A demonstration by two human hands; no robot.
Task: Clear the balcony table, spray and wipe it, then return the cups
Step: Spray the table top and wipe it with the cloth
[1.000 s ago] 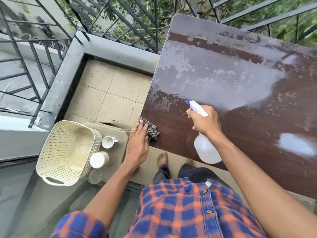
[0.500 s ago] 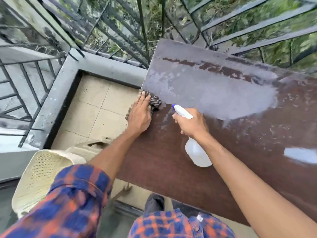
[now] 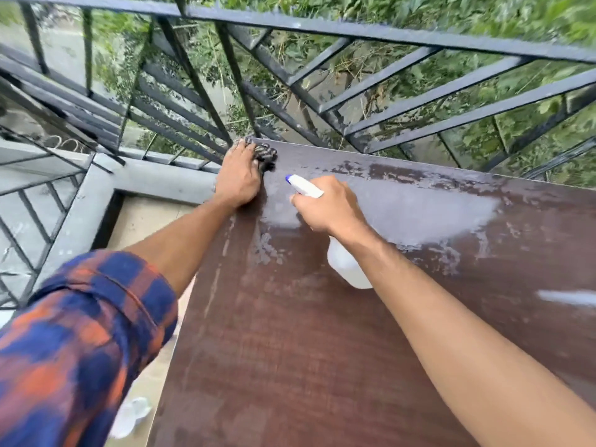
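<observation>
Reaching left arm: the rolled blue-and-orange plaid sleeve (image 3: 74, 333) is nearest the camera, and the bare forearm stretches up along the left edge of the table (image 3: 306, 350).
white shape (image 3: 130, 417): lies low on the floor beside the table's left edge, under the sleeve. It is too blurred to tell whether it is a cup.
tabletop: dark brown and dull at the near end, with a pale wet film and streaks across the far half.
spray bottle (image 3: 346, 269): the translucent white body hangs tilted just above the tabletop, under the right wrist. The white head with its blue tip points far-left toward the cloth. How much liquid is inside cannot be told.
right hand (image 3: 325, 208): clamped round the bottle's neck, fingers curled at the trigger.
left hand (image 3: 238, 179): palm down with fingers laid over the cloth, pressing it onto the table's far left corner. It is just beside the right hand, not touching it.
cloth (image 3: 266, 153): dark, striped and bunched, poking out past the fingertips.
railing (image 3: 387, 30): dark metal bars right behind the table's far edge, with green foliage (image 3: 419, 11) beyond.
</observation>
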